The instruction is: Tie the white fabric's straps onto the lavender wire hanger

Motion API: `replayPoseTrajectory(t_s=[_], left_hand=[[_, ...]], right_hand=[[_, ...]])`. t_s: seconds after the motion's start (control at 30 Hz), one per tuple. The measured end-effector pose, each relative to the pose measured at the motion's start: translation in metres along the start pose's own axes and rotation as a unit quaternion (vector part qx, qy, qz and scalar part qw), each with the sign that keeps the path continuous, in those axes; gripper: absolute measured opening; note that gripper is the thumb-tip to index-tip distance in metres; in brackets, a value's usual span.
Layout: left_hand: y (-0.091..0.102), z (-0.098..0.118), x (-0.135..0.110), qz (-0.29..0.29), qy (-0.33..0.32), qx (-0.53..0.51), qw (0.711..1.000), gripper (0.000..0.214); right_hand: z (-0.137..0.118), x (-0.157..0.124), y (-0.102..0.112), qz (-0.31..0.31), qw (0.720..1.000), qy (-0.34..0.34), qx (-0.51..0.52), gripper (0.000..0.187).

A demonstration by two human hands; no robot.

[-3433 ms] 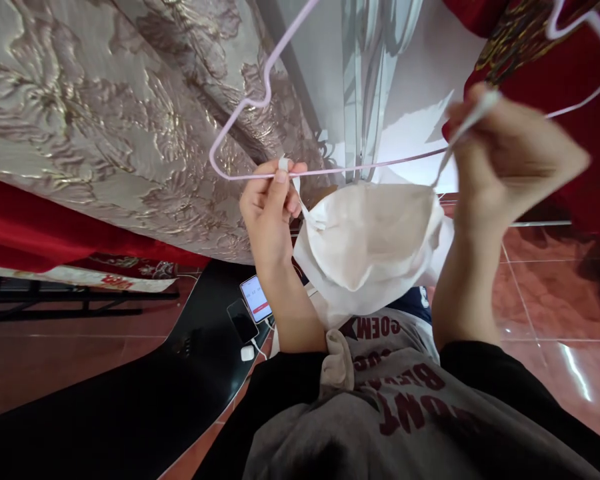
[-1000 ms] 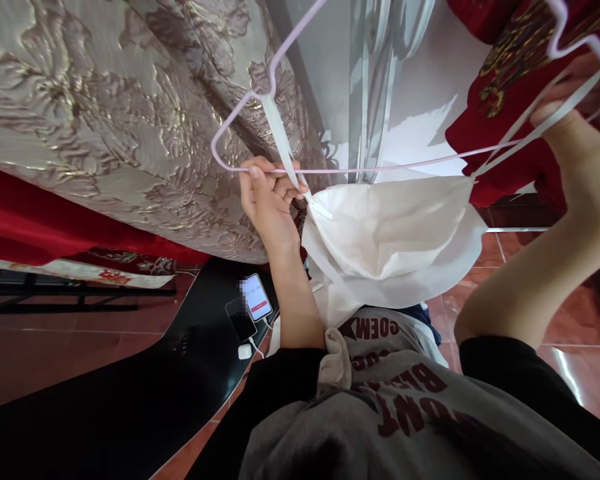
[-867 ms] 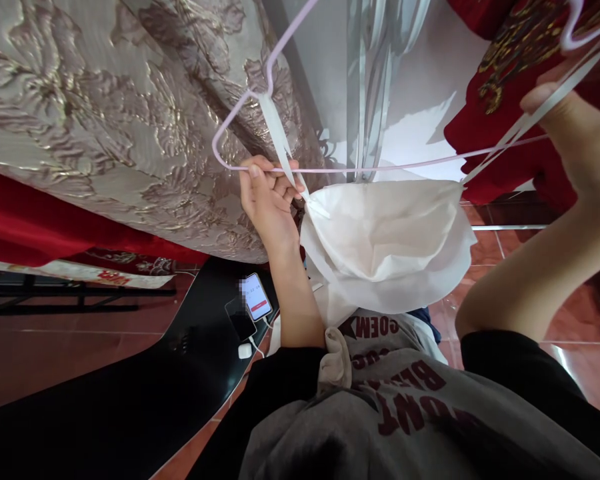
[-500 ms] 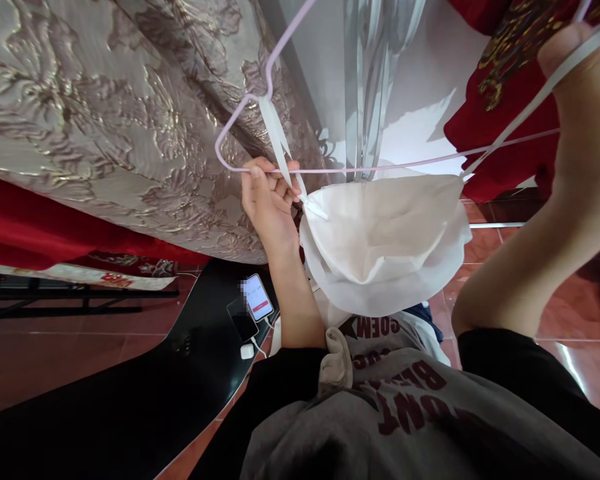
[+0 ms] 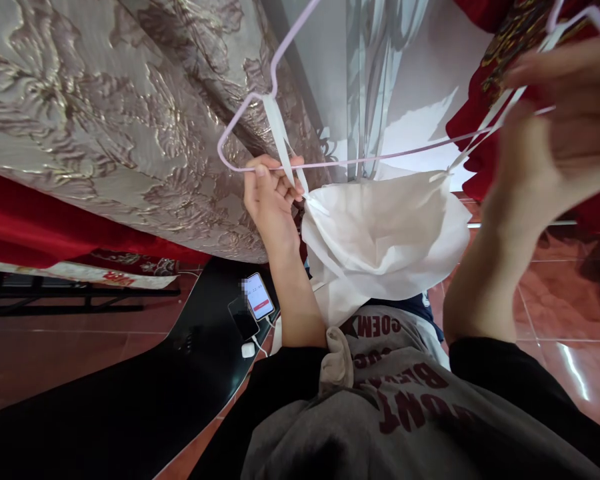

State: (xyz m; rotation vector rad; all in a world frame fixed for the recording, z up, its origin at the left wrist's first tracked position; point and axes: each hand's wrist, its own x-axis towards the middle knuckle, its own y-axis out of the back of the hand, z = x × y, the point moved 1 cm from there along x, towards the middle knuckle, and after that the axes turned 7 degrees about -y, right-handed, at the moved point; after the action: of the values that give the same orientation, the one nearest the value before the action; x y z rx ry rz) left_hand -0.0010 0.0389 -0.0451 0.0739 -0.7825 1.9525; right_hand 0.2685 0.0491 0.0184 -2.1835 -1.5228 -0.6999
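Observation:
A pale pink wire hanger (image 5: 350, 161) is held up in front of me. My left hand (image 5: 270, 197) is closed round its bottom bar near the left corner. A white strap top (image 5: 385, 233) hangs below the bar, and its left strap (image 5: 276, 130) is looped over the hanger's left notch. My right hand (image 5: 555, 120) is raised at the hanger's right end, blurred, with its fingers by the top's right strap (image 5: 485, 130), which runs up to that end.
A gold-patterned curtain (image 5: 105, 120) hangs at the left, with red embroidered cloth (image 5: 500, 60) at the upper right. Two phones (image 5: 253, 307) and a white charger lie on a black glossy surface (image 5: 130, 393) below. The floor is red tile (image 5: 555, 307).
The left strap went from my left hand's fingers onto the hanger's left notch. My right hand rose to the right with the right strap, then came back down a little.

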Motion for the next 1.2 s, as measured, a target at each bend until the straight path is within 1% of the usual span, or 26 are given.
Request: replayPoseTrajectory(t_s=[0.03,0.07,0.1,0.13,0.17,0.2,0.23,0.3,0.37,0.43,0.5,0.57,0.6,0.63,0.7,0.77,0.83,0.87,0.9,0.93,0.97,1.0,1.07,1.13,1.2], left_hand=[[-0.001,0.0,-0.001,-0.005,-0.001,-0.011,1.0,0.026],[-0.001,0.0,-0.001,-0.007,-0.003,-0.019,1.0,0.025],[-0.001,0.001,-0.002,-0.009,-0.003,-0.023,1.0,0.025],[0.0,0.002,-0.002,-0.009,0.001,-0.02,1.0,0.025],[0.001,0.002,-0.002,-0.008,0.006,-0.008,1.0,0.025],[0.003,0.004,-0.002,-0.006,0.012,0.008,1.0,0.026],[0.005,0.005,-0.001,-0.005,0.018,0.028,0.999,0.028],[0.011,0.009,-0.001,-0.014,0.029,0.063,0.998,0.035],[0.016,0.015,-0.003,-0.036,0.036,0.086,0.995,0.045],[0.018,0.024,-0.007,-0.073,0.04,0.101,0.991,0.05],[0.016,0.035,-0.012,-0.123,0.038,0.095,0.987,0.049],[0.008,0.048,-0.013,-0.172,0.03,0.061,0.983,0.041],[0.002,0.055,-0.012,-0.187,0.027,0.033,0.981,0.037],[-0.004,0.062,-0.009,-0.19,0.027,0.004,0.981,0.036],[-0.015,0.075,0.0,-0.158,0.038,-0.061,0.985,0.043],[-0.021,0.083,0.009,-0.09,0.042,-0.113,0.989,0.059],[-0.017,0.083,0.013,-0.023,0.006,-0.115,0.993,0.07],[-0.012,0.08,0.013,0.006,-0.021,-0.095,0.995,0.069],[-0.005,0.076,0.012,0.031,-0.044,-0.066,0.996,0.061],[0.003,0.07,0.01,0.058,-0.072,-0.03,0.995,0.047],[0.011,0.063,0.008,0.065,-0.069,-0.004,0.995,0.032],[0.018,0.057,0.007,0.073,-0.057,0.011,0.996,0.025],[0.026,0.046,0.007,0.051,-0.029,0.039,0.998,0.024],[0.025,0.041,0.006,0.011,-0.024,0.044,0.999,0.031],[0.016,0.041,0.003,-0.015,-0.033,0.022,0.999,0.026]], right_hand=[[0.002,-0.005,-0.009,-0.048,0.997,0.053,-0.032,0.02],[0.005,-0.009,-0.017,-0.113,0.986,0.096,-0.079,0.023],[0.01,-0.013,-0.025,-0.181,0.968,0.116,-0.132,0.025],[0.016,-0.016,-0.03,-0.235,0.95,0.104,-0.176,0.027],[0.022,-0.019,-0.034,-0.261,0.939,0.087,-0.208,0.03],[0.028,-0.022,-0.036,-0.265,0.935,0.075,-0.225,0.032],[0.032,-0.025,-0.036,-0.258,0.936,0.067,-0.228,0.033],[0.037,-0.031,-0.035,-0.236,0.947,0.06,-0.209,0.032],[0.038,-0.037,-0.033,-0.218,0.956,0.064,-0.186,0.029],[0.039,-0.041,-0.032,-0.192,0.963,0.077,-0.172,0.026],[0.04,-0.044,-0.032,-0.167,0.967,0.083,-0.17,0.024],[0.04,-0.045,-0.033,-0.154,0.97,0.083,-0.17,0.022],[0.04,-0.046,-0.033,-0.154,0.97,0.083,-0.169,0.022],[0.039,-0.046,-0.033,-0.155,0.97,0.083,-0.165,0.021],[0.036,-0.046,-0.032,-0.161,0.97,0.085,-0.16,0.021],[0.034,-0.045,-0.028,-0.167,0.968,0.081,-0.166,0.022],[0.033,-0.043,-0.023,-0.172,0.966,0.078,-0.179,0.023],[0.033,-0.042,-0.021,-0.174,0.964,0.079,-0.182,0.023],[0.034,-0.041,-0.019,-0.176,0.964,0.08,-0.184,0.024],[0.034,-0.041,-0.017,-0.179,0.963,0.082,-0.185,0.024],[0.034,-0.042,-0.017,-0.182,0.962,0.084,-0.186,0.025],[0.033,-0.043,-0.018,-0.186,0.961,0.085,-0.188,0.027],[0.03,-0.047,-0.021,-0.191,0.958,0.094,-0.194,0.029],[0.026,-0.053,-0.026,-0.192,0.955,0.117,-0.193,0.033],[0.022,-0.058,-0.032,-0.188,0.953,0.149,-0.183,0.037]])
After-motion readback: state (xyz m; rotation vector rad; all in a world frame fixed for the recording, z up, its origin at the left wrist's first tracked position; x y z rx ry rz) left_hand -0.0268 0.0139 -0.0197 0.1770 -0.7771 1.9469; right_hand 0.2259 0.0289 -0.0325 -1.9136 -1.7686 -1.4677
